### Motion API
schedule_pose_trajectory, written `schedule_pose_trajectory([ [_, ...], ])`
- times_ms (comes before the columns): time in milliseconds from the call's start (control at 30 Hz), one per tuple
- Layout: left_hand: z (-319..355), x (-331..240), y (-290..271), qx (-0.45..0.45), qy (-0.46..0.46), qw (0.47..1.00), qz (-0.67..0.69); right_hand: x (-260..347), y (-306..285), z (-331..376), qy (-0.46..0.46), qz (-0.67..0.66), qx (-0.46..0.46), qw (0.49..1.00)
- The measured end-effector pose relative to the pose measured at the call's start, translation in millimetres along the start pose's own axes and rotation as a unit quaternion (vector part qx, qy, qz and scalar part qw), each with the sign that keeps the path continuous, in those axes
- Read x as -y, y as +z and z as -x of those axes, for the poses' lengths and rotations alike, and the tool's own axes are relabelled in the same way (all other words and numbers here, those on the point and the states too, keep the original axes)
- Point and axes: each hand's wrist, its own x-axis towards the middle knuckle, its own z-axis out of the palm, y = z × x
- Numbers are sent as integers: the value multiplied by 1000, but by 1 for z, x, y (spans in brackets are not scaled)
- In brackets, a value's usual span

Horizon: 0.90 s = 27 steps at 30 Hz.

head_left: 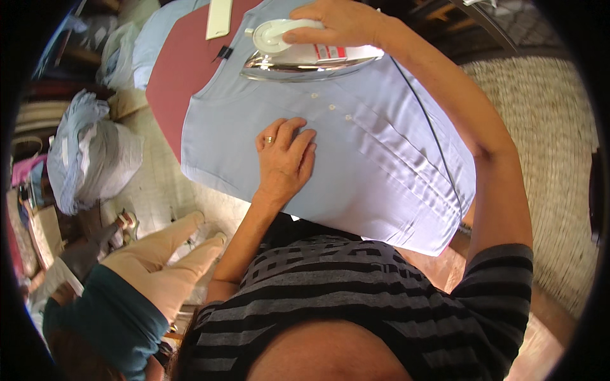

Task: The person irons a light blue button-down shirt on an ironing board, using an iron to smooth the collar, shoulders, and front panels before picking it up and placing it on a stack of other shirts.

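A light blue sleeveless garment (235,136) with small buttons down its front lies spread over a maroon ironing board (173,82). At its far part, my right hand (343,22) is closed round the handle of a clothes iron (305,66), white with a shiny metal lower part. The iron's soleplate faces the fabric; whether it presses on it is hard to tell. Nearer to me, my left hand (286,155) rests on the cloth with loosely bent, parted fingers and holds nothing. A ring is on one finger.
A dark cord (432,127) runs from the iron across the garment's right side. A pale flat strip (218,19) lies on the board's far end. Bundled blue garments (89,152) stand at left. Another person (114,305) is at lower left. A woven mat (534,127) is at right.
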Motion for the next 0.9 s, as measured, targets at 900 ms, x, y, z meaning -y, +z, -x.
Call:
schedule_pose_trajectory([
  [900,-127,99,25,-74,35,995,58,176,41,228,465,-28,-212,859],
])
